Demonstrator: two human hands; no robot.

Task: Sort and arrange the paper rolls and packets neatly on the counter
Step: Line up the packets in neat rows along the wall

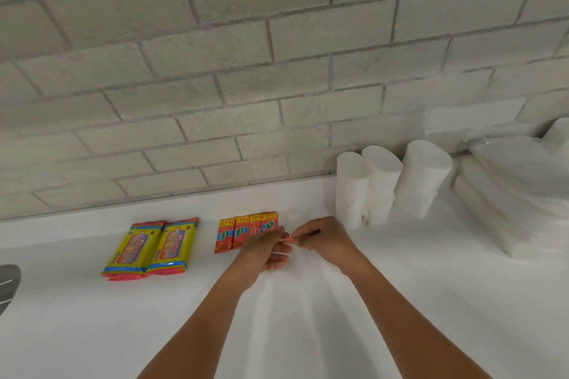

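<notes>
Both forearms are stretched over the white counter (92, 332), hands met beside the red packets.

A small red and white packet (288, 240), too blurred to read, is pinched between the curled fingers of the left hand (264, 252) and the right hand (320, 238), just right of a row of overlapping red sachets with green lettering (243, 232). Further left, two stacks of yellow-wrapped packets with pink edges (151, 251) are laid side by side. Three upright white paper rolls (391, 181) are stood against the grey brick-tiled wall (277, 55), with a heap of white wrapped paper packs (520, 194) beyond them. Sorting of the small packets is judged to be in hand; next, the held piece would need to be set squarely in line with the red row.
</notes>
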